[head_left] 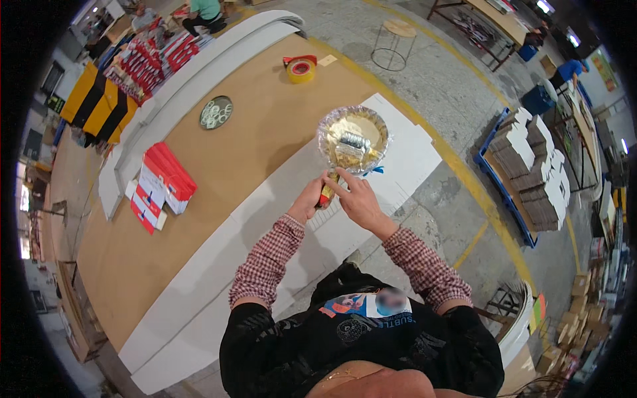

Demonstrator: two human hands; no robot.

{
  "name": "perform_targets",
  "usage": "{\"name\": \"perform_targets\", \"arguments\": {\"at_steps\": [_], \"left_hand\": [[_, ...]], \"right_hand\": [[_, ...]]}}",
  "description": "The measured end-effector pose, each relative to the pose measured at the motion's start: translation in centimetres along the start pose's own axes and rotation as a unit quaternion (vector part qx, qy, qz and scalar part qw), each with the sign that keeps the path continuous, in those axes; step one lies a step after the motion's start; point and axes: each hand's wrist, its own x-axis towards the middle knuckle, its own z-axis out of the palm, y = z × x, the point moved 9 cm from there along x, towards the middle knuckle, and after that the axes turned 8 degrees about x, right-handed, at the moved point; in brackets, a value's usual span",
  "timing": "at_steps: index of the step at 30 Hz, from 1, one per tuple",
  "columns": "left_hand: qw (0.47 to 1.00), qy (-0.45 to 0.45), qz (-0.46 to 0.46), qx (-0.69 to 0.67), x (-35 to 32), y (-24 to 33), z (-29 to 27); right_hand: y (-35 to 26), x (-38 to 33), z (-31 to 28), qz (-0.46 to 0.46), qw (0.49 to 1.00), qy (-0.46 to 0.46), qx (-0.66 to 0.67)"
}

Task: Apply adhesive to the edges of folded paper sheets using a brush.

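Note:
A small roller (354, 140) with a ribbed grey head rests in a bowl (324, 131) lined with clear plastic film. Inside the bowl lies a cream-coloured paste (369, 126), some of it heaped on the left. Closed round the roller's red and yellow handle is my left hand (308, 199). My right hand (361, 202) grips the same handle higher up, close to the bowl's near rim, with its fingers bent over it. A bit of blue (375, 170) shows beside the bowl's near right edge.
White sheets (265, 219) lie along the near side of a brown-topped table (239, 146). On it sit red and white folded cartons (166, 179), a round dish of white rings (216, 113) and a tape roll (302, 69). A stool (398, 30) and a pallet of stacked cardboard (531, 166) stand beyond.

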Motion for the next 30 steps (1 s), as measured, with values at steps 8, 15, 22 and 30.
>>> {"name": "perform_targets", "arguments": {"at_steps": [8, 15, 22, 30], "left_hand": [[0.986, -0.041, -0.056, 0.149, 2.7, -3.3, 1.8], [0.989, -0.048, -0.047, 0.129, 3.4, -4.3, 1.6], [0.969, 0.240, 0.036, -0.045, -0.8, -6.5, -3.6], [0.800, 0.167, 0.213, 0.535, -6.6, -12.9, 6.5]], "right_hand": [[4.3, -0.4, -1.0, 0.015, 1.000, 0.014, 0.024], [10.1, 3.2, -10.6, 0.099, 0.949, 0.222, 0.203], [16.6, 4.3, -10.1, 0.192, 0.944, 0.172, 0.208], [17.6, 4.2, -5.6, 0.197, 0.960, 0.126, 0.156]]}}
